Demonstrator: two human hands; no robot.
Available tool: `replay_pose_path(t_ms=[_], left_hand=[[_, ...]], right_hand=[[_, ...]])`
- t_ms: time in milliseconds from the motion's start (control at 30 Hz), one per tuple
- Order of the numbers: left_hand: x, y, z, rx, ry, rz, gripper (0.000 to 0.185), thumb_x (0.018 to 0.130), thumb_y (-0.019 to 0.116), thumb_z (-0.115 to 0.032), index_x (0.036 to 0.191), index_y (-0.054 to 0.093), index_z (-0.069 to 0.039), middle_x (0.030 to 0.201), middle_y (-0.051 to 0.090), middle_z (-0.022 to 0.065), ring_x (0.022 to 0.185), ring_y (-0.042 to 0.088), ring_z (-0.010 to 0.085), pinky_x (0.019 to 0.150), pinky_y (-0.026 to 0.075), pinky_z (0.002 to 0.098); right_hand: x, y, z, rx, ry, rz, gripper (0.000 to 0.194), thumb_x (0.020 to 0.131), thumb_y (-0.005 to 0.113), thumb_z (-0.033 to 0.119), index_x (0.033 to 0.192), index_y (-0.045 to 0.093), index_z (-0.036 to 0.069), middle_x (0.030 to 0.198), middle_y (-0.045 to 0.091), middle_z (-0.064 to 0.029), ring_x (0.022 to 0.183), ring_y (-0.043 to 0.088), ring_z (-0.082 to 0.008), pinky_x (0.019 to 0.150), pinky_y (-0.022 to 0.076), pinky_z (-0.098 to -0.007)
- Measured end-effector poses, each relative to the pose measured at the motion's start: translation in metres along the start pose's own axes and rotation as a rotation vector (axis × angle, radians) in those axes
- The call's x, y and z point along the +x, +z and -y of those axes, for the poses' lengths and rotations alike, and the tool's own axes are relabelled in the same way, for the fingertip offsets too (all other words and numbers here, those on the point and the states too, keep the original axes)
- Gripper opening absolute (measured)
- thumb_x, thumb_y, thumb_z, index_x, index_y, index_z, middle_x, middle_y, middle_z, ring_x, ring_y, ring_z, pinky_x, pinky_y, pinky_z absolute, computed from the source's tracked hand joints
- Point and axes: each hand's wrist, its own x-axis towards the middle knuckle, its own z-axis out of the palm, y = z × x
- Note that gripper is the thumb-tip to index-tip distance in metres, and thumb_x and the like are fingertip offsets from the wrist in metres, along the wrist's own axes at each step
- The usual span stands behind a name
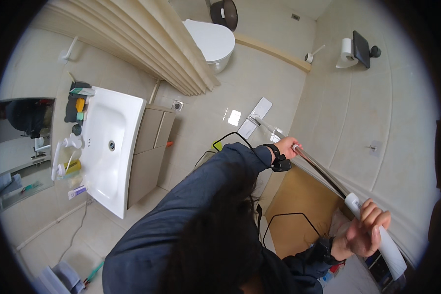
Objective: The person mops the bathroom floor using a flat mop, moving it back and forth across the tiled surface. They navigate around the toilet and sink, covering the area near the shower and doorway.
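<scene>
A flat mop with a long metal pole slants across the right half of the view. My left hand grips the pole's lower part, near a white collar. Around the white plastic grip at the pole's upper end, my right hand is closed. The white rectangular mop head lies on the pale tiled floor, near the right-hand wall. Both wrists wear dark straps. The underside of the mop head is hidden.
A white toilet stands beyond a beige curtain. At left are a white washbasin over a cabinet and a mirror. A raised threshold crosses the floor. A toilet paper roll hangs on the right wall.
</scene>
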Motion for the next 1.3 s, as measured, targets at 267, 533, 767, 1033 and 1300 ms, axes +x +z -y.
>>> replay_pose_path(t_ms=[267, 533, 767, 1033, 1300], left_hand=[[0.01, 0.0, -0.014, -0.048, 0.075, 0.014, 0.007, 0.082, 0.043, 0.0, 0.088, 0.042, 0.001, 0.081, 0.049, 0.0123, 0.073, 0.053, 0.0247, 0.07, 0.048, 0.0345], [-0.001, -0.026, -0.084, -0.165, 0.224, 0.024, 0.008, 0.082, 0.041, -0.004, 0.089, 0.039, 0.0, 0.082, 0.044, 0.0133, 0.071, 0.05, 0.0251, 0.07, 0.05, 0.0397], [-0.034, -0.06, -0.165, -0.3, 0.413, -0.097, 0.005, 0.08, 0.042, -0.001, 0.084, 0.039, -0.001, 0.08, 0.044, 0.0121, 0.069, 0.046, 0.0244, 0.072, 0.047, 0.0345], [-0.06, -0.093, -0.224, -0.382, 0.551, -0.11, 0.004, 0.077, 0.043, -0.002, 0.079, 0.039, -0.004, 0.075, 0.044, 0.0082, 0.067, 0.046, 0.0201, 0.078, 0.047, 0.0358], [-0.066, -0.115, -0.272, -0.649, 0.611, 0.002, 0.004, 0.075, 0.043, -0.002, 0.076, 0.04, -0.004, 0.07, 0.041, 0.0067, 0.065, 0.045, 0.0193, 0.068, 0.047, 0.0306]], right_hand=[[0.03, -0.005, -0.023, 0.079, -0.005, 0.024, 0.024, 0.065, 0.058, 0.019, 0.066, 0.035, 0.013, 0.048, 0.033, 0.0023, 0.047, 0.026, -0.01, 0.059, 0.0231, -0.0279], [0.066, 0.018, -0.069, 0.224, 0.026, 0.089, 0.024, 0.063, 0.058, 0.02, 0.061, 0.036, 0.014, 0.045, 0.035, 0.0041, 0.041, 0.028, -0.0092, 0.054, 0.024, -0.0258], [0.091, 0.063, -0.128, 0.357, 0.105, 0.193, 0.021, 0.059, 0.059, 0.018, 0.06, 0.038, 0.013, 0.043, 0.036, 0.0035, 0.039, 0.028, -0.0108, 0.051, 0.0248, -0.0269], [0.121, 0.118, -0.165, 0.453, 0.163, 0.456, 0.022, 0.057, 0.059, 0.016, 0.059, 0.038, 0.014, 0.044, 0.036, 0.0044, 0.039, 0.029, -0.0115, 0.05, 0.025, -0.0279], [0.166, 0.168, -0.193, 0.546, 0.215, 0.733, 0.023, 0.055, 0.061, 0.018, 0.056, 0.038, 0.016, 0.042, 0.037, 0.0068, 0.037, 0.029, -0.0105, 0.049, 0.0248, -0.0265]])
